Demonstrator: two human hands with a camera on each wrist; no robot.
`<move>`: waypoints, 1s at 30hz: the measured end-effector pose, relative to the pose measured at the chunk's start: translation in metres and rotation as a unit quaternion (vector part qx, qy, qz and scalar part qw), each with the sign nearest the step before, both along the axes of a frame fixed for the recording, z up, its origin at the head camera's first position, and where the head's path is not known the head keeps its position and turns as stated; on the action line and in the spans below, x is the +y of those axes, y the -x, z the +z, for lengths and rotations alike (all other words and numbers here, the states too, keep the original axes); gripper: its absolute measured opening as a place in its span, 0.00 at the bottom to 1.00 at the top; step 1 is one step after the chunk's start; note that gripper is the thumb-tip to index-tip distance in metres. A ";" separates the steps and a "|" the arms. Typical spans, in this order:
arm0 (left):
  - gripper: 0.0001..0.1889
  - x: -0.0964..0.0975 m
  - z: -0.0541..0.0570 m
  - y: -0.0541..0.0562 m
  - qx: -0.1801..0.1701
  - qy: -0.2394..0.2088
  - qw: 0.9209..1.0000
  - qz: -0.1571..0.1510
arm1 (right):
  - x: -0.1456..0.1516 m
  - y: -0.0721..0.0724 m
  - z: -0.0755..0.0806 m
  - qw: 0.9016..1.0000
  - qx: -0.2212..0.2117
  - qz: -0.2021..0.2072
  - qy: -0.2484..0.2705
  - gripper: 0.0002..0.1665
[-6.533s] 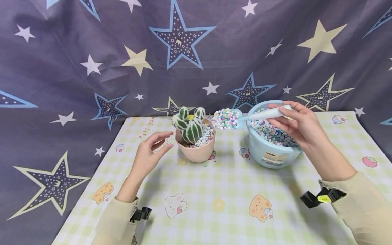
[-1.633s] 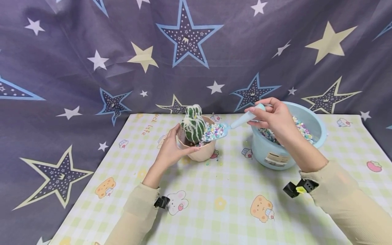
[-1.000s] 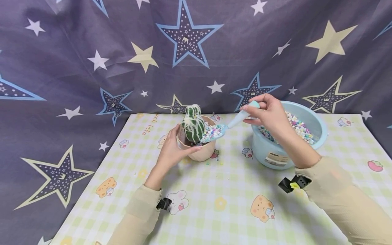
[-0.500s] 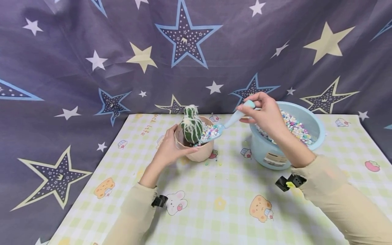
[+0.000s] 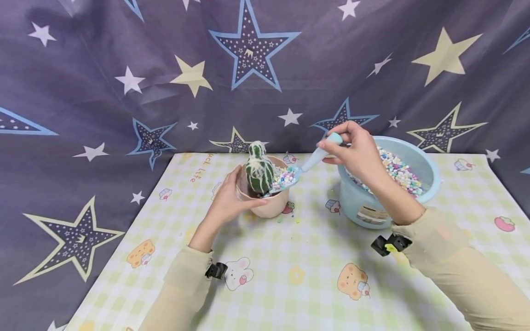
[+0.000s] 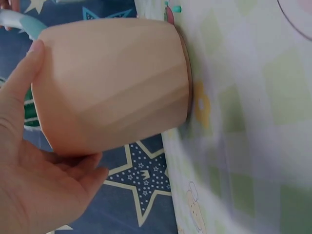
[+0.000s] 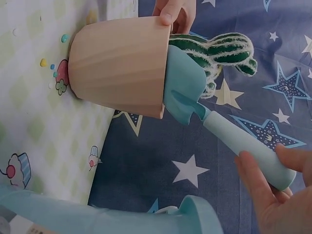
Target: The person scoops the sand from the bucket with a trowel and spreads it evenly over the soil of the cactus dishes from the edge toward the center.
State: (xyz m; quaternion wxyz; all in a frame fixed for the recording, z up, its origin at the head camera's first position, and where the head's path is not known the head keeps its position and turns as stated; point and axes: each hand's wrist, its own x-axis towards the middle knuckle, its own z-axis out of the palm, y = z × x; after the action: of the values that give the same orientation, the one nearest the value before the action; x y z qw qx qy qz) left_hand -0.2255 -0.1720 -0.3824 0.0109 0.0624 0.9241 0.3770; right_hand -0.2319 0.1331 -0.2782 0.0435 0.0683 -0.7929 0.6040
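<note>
My left hand [image 5: 227, 202] holds a peach-coloured flowerpot [image 5: 271, 209] from its left side, thumb at the near rim and fingers behind. In the left wrist view, the fingers curl under the pot [image 6: 112, 87]. A green cactus with white fuzz [image 5: 260, 174] stands in the pot's left part. My right hand [image 5: 362, 154] grips the handle of a light blue trowel [image 5: 316, 156], which slopes down to the left. Colourful pebbles [image 5: 287, 175] lie on its blade at the pot's right rim. The right wrist view shows the blade's underside [image 7: 185, 80] tilted over that rim, beside the cactus.
A light blue bucket [image 5: 364, 209] of colourful pebbles stands to the right, below my right forearm. A few loose pebbles [image 5: 297, 221] lie on the checked tablecloth [image 5: 290, 294] before the pot. A star-patterned dark curtain [image 5: 165, 46] hangs behind the table.
My left hand came from beside the pot to hold it, and the cactus turned. The loaded trowel moved left from the bucket to the pot's rim; its handle has since risen, tipping the blade more steeply.
</note>
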 end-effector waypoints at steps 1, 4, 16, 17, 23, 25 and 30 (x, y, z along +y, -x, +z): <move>0.68 0.001 0.000 -0.001 0.001 0.000 1.000 0.005 | -0.001 0.000 0.001 1.000 0.001 0.000 -0.004 0.19; 0.69 0.005 0.001 -0.004 0.002 0.008 1.000 0.015 | -0.002 0.000 0.002 1.000 0.009 0.005 -0.016 0.21; 0.68 0.014 0.008 -0.012 -0.002 0.043 0.998 0.045 | -0.008 0.001 0.007 0.997 0.033 0.015 -0.065 0.22; 0.68 0.011 0.009 -0.011 -0.007 0.040 0.998 0.037 | -0.009 0.001 0.007 0.997 0.035 0.015 -0.070 0.22; 0.67 -0.009 0.008 0.007 -0.037 0.010 0.999 -0.032 | -0.009 0.001 0.008 0.995 0.038 0.018 -0.095 0.21; 0.68 -0.013 0.006 0.010 -0.038 0.009 0.998 -0.043 | -0.009 0.001 0.008 0.994 0.036 0.022 -0.099 0.22; 0.69 -0.010 0.005 0.009 -0.024 0.013 0.999 -0.034 | -0.009 0.001 0.009 0.993 0.039 0.026 -0.107 0.22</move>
State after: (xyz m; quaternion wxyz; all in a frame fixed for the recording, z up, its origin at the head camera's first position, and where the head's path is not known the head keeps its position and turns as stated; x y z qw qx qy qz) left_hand -0.2344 -0.1824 -0.3779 0.0464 0.0850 0.9256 0.3658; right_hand -0.2331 0.1238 -0.2689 0.0506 0.1166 -0.8487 0.5133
